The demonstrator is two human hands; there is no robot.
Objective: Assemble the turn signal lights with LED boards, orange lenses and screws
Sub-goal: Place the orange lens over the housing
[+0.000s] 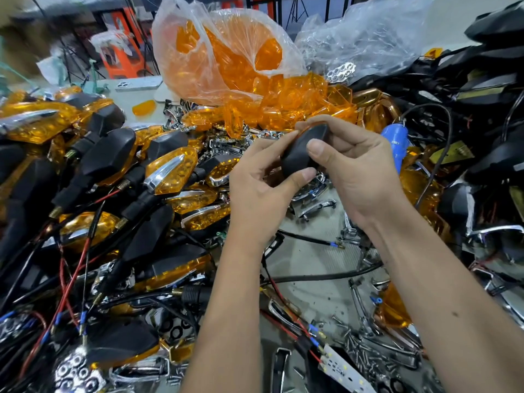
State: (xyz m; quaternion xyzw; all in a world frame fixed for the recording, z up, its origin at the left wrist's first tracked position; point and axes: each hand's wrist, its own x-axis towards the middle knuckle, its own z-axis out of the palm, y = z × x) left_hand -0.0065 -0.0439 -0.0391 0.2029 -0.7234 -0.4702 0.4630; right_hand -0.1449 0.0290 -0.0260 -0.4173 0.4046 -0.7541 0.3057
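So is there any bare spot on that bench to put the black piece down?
Barely. One grey patch of table shows between the forearms, crossed by black wires, with loose screws near its lower edge. Finished lights crowd the left, orange lenses the back, black housings the right.

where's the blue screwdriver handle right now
In the head view the blue screwdriver handle lies right of centre, just beyond the right hand, between the spilled orange lenses and the black wired housings.

A grey table point(317, 262) fills the foreground. Beyond it stand blurred orange stools point(122, 52) and black tripod legs point(297, 9).
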